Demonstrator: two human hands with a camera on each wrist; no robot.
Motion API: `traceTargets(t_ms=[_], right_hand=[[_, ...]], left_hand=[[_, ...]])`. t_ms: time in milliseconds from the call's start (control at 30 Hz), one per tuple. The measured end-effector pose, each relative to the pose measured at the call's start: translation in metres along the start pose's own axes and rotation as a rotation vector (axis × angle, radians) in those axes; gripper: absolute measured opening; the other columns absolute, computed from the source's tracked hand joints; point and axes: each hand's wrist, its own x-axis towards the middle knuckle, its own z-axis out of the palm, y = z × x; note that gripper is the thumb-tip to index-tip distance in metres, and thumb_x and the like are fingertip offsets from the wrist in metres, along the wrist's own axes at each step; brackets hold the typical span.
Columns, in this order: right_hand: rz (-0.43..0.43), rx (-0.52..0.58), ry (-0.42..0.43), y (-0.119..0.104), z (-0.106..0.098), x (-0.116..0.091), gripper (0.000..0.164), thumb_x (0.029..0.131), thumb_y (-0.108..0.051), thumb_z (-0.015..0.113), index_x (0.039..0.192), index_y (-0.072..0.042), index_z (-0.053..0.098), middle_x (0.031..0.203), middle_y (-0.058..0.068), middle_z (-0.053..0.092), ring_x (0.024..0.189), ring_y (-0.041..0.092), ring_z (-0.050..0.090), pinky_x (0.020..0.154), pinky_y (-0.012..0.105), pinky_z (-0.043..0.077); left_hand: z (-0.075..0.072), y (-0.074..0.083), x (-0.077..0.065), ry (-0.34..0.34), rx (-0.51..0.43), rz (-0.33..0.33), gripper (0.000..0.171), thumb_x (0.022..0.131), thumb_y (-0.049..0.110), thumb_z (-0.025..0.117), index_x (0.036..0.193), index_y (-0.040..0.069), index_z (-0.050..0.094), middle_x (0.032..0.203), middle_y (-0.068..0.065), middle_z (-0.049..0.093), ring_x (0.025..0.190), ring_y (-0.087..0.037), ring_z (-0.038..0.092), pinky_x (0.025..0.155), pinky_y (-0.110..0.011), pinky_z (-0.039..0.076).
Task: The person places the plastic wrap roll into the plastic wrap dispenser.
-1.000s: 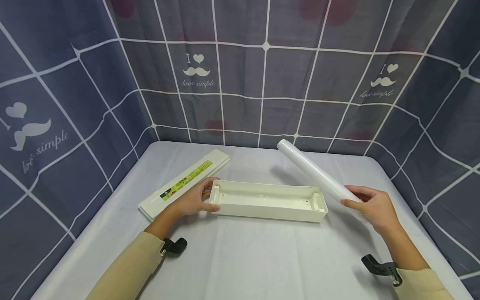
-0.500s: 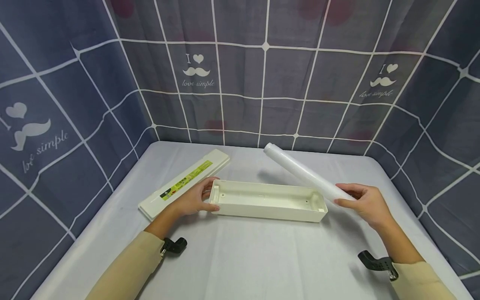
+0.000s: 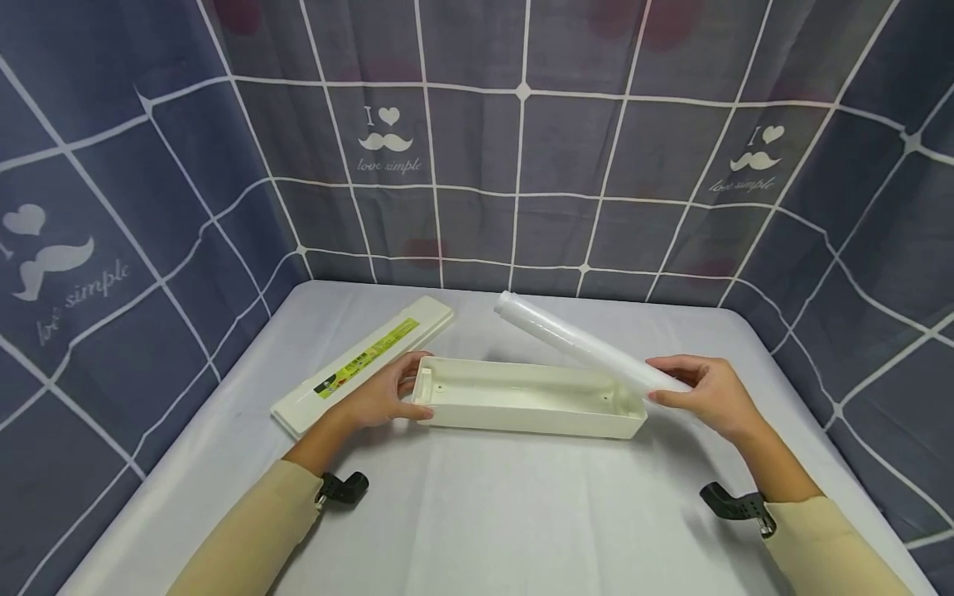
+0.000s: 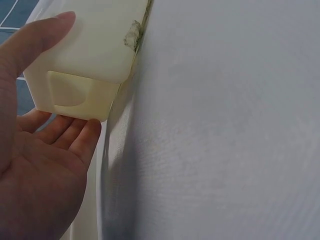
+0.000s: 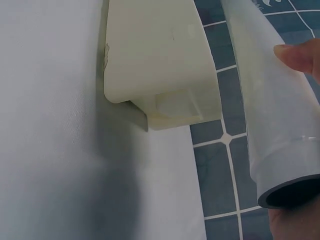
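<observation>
A long cream plastic box [image 3: 522, 420], open at the top, sits mid-table in the head view. My left hand [image 3: 380, 396] grips its left end, thumb on the front wall and fingers behind; the left wrist view shows the thumb and fingertips on the box end [image 4: 82, 95]. My right hand [image 3: 708, 393] holds the near end of a roll of cling film [image 3: 577, 339]. The roll slants up and leftward over the box's right end. In the right wrist view the roll's hollow end [image 5: 290, 192] faces me, beside the box's right end [image 5: 170, 107].
A matching cream lid [image 3: 361, 364] with a green label lies diagonally behind my left hand. The white-covered table [image 3: 507, 513] is bounded by dark checked curtains [image 3: 477, 223] at the back and both sides. Black wrist cameras [image 3: 346, 487] sit on both forearms.
My right hand has moved left with the cling film roll, bringing it lower and over the box's right part. My left hand keeps its grip on the box.
</observation>
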Motion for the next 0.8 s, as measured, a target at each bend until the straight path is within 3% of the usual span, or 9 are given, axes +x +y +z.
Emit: traceTargets(t_ms=[367, 800], right_hand=[[-0.106, 0.032, -0.114, -0.001, 0.008, 0.014, 0.049, 0.077, -0.006, 0.089, 0.122, 0.002, 0.072, 0.107, -0.013, 0.076, 0.091, 0.003, 0.072, 0.074, 0.019, 0.060], [-0.146, 0.000, -0.234, -0.007, 0.017, 0.034, 0.045, 0.075, -0.005, 0.090, 0.117, -0.005, 0.076, 0.112, 0.010, 0.077, 0.091, 0.008, 0.073, 0.077, 0.022, 0.060]], left_hand=[[-0.002, 0.001, -0.002, 0.000, -0.005, -0.001, 0.094, 0.076, 0.002, 0.089, 0.153, 0.003, 0.035, 0.151, -0.020, 0.043, 0.142, -0.039, 0.045, 0.123, -0.047, 0.034], [0.000, -0.002, 0.001, -0.003, -0.002, 0.016, 0.094, 0.075, 0.000, 0.090, 0.152, 0.002, 0.036, 0.150, -0.022, 0.045, 0.139, -0.038, 0.047, 0.122, -0.045, 0.036]])
